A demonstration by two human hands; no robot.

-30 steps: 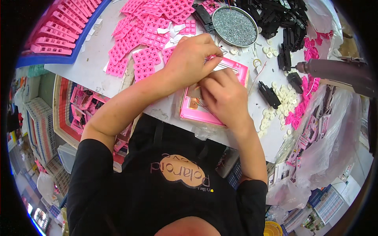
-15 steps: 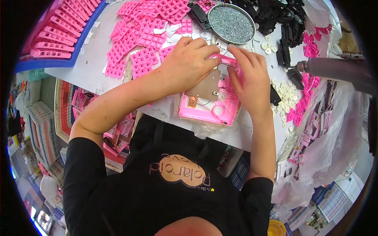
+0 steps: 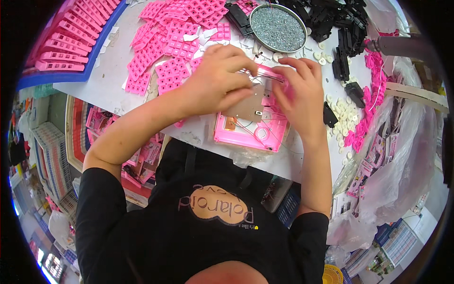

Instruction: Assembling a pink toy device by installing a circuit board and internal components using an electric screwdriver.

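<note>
A shallow pink plastic case (image 3: 246,137) lies in front of me with its inside facing up. Over its left part rests a flat brown board (image 3: 248,105), with thin wires around it. My left hand (image 3: 220,80), slightly blurred, hovers at the board's upper left; its thumb and fingers are apart and I see nothing between them. At the case's far right corner my right hand (image 3: 302,92) grips the side, thumb toward the inside and fingers over the far end. Part of that corner is hidden by the fingers.
Beyond the case stands a round tray (image 3: 304,29) of small screws. Pink keypad pieces (image 3: 182,33) heap at the far left, beside a blue bin (image 3: 90,71). Black parts (image 3: 340,61) and white discs (image 3: 347,116) lie right. A dark grey cylinder (image 3: 402,47) juts in from the right.
My left hand has drawn back leftward from the case, its fingers spreading. The right hand stays at the corner. The grey cylinder has shifted farther away, and a pale curved band now shows below it.
</note>
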